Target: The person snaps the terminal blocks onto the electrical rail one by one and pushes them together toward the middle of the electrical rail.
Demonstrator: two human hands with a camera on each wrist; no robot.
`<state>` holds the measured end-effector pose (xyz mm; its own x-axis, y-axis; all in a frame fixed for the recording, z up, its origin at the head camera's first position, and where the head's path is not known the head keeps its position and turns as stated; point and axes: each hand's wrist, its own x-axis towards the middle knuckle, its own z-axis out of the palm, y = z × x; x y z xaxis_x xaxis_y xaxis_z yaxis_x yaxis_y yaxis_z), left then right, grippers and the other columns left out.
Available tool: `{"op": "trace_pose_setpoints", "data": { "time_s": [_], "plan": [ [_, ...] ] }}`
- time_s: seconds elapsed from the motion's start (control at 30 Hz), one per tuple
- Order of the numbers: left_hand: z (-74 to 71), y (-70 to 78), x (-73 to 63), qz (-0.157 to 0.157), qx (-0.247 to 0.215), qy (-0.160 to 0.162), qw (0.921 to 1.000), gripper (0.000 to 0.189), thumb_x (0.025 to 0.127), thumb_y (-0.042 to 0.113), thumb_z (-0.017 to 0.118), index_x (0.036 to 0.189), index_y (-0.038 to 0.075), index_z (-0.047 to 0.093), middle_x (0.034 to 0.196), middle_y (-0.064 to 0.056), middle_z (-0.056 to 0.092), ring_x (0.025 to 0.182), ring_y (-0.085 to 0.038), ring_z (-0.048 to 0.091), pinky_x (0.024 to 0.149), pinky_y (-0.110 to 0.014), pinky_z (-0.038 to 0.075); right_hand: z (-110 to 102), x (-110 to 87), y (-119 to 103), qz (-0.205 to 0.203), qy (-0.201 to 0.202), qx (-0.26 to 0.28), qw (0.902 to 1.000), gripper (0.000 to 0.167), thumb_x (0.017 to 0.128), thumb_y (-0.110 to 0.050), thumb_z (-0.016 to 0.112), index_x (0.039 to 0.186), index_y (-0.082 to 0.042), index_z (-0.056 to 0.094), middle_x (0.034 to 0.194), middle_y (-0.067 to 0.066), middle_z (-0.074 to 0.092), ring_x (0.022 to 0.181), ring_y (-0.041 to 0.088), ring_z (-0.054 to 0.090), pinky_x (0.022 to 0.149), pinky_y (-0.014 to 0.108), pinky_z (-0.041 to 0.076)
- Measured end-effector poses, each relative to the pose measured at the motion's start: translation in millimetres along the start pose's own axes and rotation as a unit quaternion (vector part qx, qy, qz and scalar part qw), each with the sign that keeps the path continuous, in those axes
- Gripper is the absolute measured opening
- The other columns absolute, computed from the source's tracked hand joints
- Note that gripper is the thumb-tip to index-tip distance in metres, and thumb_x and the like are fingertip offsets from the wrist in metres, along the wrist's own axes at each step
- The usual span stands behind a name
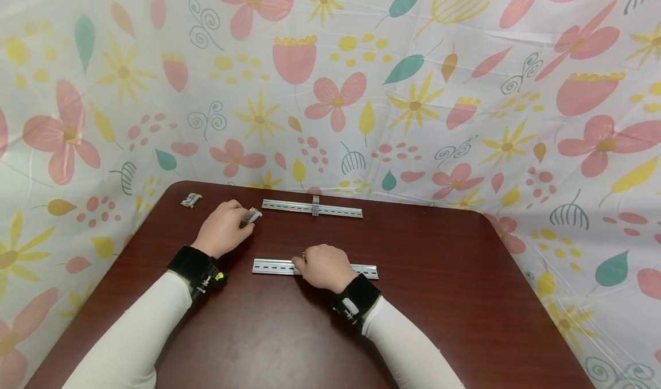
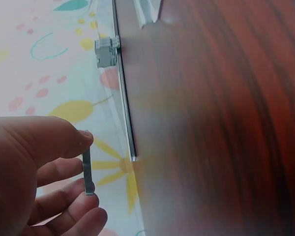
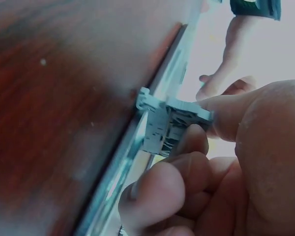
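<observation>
My left hand [image 1: 222, 229] pinches a thin grey terminal block [image 2: 87, 169] between thumb and fingertips, near the left end of the far DIN rail [image 1: 286, 206]. With my right hand [image 1: 327, 267] I grip another grey terminal block [image 3: 160, 129] at the near DIN rail [image 1: 271, 267]. That block meets the rail at its edge in the right wrist view; whether it is clipped on, I cannot tell. The hand covers the middle of the near rail in the head view. A grey terminal block [image 1: 315, 205] sits across the far rail, around its middle.
One more grey terminal block piece [image 1: 191, 199] lies at the table's back left corner. The dark red-brown table [image 1: 439, 297] reaches back to a flowered curtain [image 1: 392, 90], which hangs close behind the far rail.
</observation>
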<state>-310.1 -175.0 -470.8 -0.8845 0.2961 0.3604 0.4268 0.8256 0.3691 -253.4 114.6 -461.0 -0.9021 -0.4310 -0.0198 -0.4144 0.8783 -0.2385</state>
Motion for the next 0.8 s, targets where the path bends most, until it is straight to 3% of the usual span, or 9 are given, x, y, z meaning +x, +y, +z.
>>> {"op": "trace_pose_setpoints", "data": {
  "time_s": [0.3,0.53,0.8],
  "plan": [
    [1.7,11.9,-0.2,0.034,-0.004,-0.005,0.9994,0.024,0.100,0.014,0.082,0.119,0.000,0.083,0.112,-0.012,0.069,0.105,-0.031,0.063,0.091,-0.048,0.056,-8,1.4,6,0.016,0.016,0.020,0.9995,0.053,0.117,-0.041,0.054,0.069,-0.020,0.065,0.062,-0.002,0.056,0.062,0.019,0.062,0.055,0.039,0.051],
    [2.7,24.6,-1.4,0.061,-0.017,0.011,0.9980,0.025,0.098,0.015,0.086,0.119,0.002,0.084,0.112,-0.009,0.069,0.103,-0.028,0.063,0.088,-0.045,0.056,-8,3.9,8,0.020,0.044,0.027,0.9985,0.045,0.116,-0.041,0.058,0.079,-0.017,0.067,0.066,0.001,0.057,0.065,0.024,0.066,0.055,0.041,0.051],
    [7.0,40.1,-1.7,0.115,-0.036,0.029,0.9923,0.025,0.097,0.016,0.088,0.119,0.005,0.084,0.115,-0.007,0.070,0.103,-0.025,0.063,0.084,-0.041,0.056,-8,8.5,12,0.009,0.097,0.057,0.9936,0.047,0.117,-0.038,0.057,0.075,-0.018,0.057,0.063,0.000,0.050,0.054,0.018,0.051,0.050,0.034,0.037]
  ]
}}
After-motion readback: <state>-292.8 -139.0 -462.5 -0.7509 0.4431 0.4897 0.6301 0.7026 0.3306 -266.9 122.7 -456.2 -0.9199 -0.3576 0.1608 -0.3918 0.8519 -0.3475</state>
